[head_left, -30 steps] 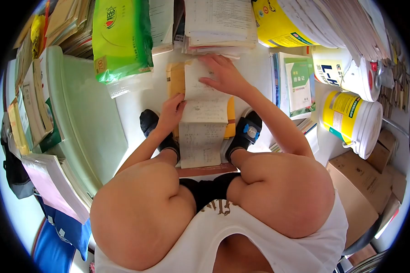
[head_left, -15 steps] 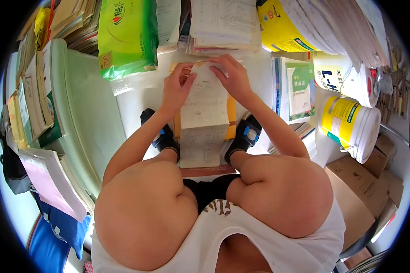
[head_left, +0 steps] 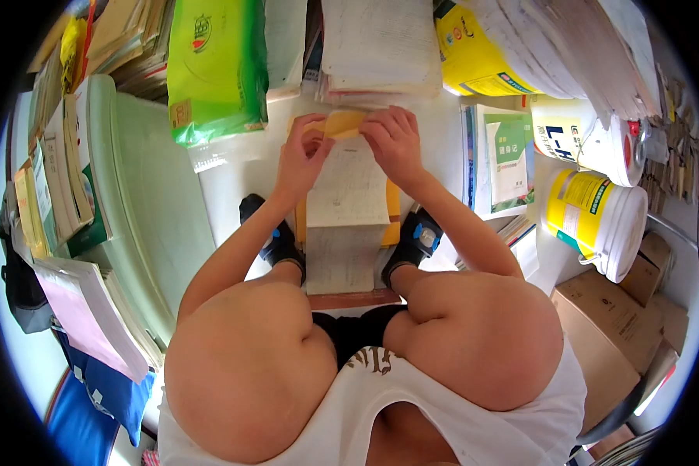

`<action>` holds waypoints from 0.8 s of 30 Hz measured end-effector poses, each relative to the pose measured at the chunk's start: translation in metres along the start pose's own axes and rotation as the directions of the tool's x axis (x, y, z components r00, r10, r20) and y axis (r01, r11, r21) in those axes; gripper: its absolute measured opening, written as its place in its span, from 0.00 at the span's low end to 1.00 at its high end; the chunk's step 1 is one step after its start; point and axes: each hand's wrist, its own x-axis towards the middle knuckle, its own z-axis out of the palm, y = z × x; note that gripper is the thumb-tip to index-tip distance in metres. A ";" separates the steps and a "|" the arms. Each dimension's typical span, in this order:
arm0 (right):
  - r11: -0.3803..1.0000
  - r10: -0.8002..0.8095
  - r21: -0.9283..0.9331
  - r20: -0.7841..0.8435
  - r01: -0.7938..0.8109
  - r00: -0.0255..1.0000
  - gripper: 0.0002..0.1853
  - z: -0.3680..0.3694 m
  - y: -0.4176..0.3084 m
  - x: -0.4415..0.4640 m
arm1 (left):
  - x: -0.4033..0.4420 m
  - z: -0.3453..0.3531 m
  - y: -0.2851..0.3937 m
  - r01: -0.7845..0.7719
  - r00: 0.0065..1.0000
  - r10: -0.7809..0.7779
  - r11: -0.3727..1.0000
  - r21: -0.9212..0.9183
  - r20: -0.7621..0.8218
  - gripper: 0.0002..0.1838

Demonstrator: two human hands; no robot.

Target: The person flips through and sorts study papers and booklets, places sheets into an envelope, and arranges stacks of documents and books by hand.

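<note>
My left hand (head_left: 301, 159) and my right hand (head_left: 396, 144) are closed on either end of a yellow paper strip (head_left: 344, 123) at the top of a handwritten sheet of paper (head_left: 348, 190). Whether the strip is joined to the sheet, I cannot tell. The sheet hangs down between my shins, and a fold or edge separates it from a lower written page (head_left: 339, 260). Behind them, an orange-yellow backing (head_left: 394, 203) shows at both sides. My fingertips are partly hidden behind the strip.
A green tissue pack (head_left: 217, 70) and a paper stack (head_left: 379, 46) stand ahead. On the right are booklets (head_left: 511, 159), a yellow-and-white bucket (head_left: 590, 213) and cardboard boxes (head_left: 606, 326). A pale green bin (head_left: 147, 202) is at left. My dark sandals (head_left: 276, 241) flank the paper.
The white top end of the sheet has dropped from view between my fingers, and the yellow strip now shows there. Both hands have shifted slightly down, and the right fingers have curled more.
</note>
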 end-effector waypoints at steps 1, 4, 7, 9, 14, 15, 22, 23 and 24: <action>0.997 0.042 0.064 0.019 -0.044 0.999 0.10 -0.002 -0.001 0.002 | -0.001 -0.001 0.000 0.046 0.998 -0.042 0.996 -0.080 0.045 0.22; 0.970 0.138 0.197 0.028 -0.141 0.990 0.09 -0.022 -0.006 0.010 | -0.007 -0.010 -0.006 -0.077 0.993 0.065 0.990 0.115 0.103 0.39; 0.921 0.234 0.312 0.033 -0.233 0.972 0.09 -0.058 -0.012 0.025 | -0.019 -0.019 0.003 -0.349 0.937 0.294 0.813 0.466 0.189 0.43; 0.899 0.268 0.347 0.042 -0.265 0.963 0.09 -0.084 -0.015 0.037 | -0.026 -0.015 0.019 -0.438 0.891 0.436 0.749 0.497 0.129 0.43; 0.891 0.182 0.428 -0.037 -0.149 0.983 0.12 -0.139 -0.030 0.064 | -0.020 -0.031 0.029 -0.640 0.765 0.433 0.585 0.497 0.476 0.39; 0.877 0.211 0.453 -0.068 -0.158 0.975 0.13 -0.148 -0.032 0.068 | -0.025 -0.026 0.028 -0.588 0.792 0.346 0.654 0.476 0.503 0.37; 0.927 0.033 0.373 -0.203 0.046 0.979 0.15 -0.198 -0.057 0.100 | -0.019 0.002 0.031 -0.382 0.913 0.314 0.881 0.279 0.259 0.16; 0.922 0.031 0.385 -0.176 0.040 0.984 0.16 -0.207 -0.063 0.103 | -0.015 0.000 0.031 -0.383 0.913 0.315 0.881 0.279 0.258 0.16; 0.909 0.015 0.416 -0.055 0.009 0.998 0.15 -0.219 -0.067 0.103 | -0.010 -0.004 0.031 -0.218 0.962 0.175 0.955 0.202 0.212 0.16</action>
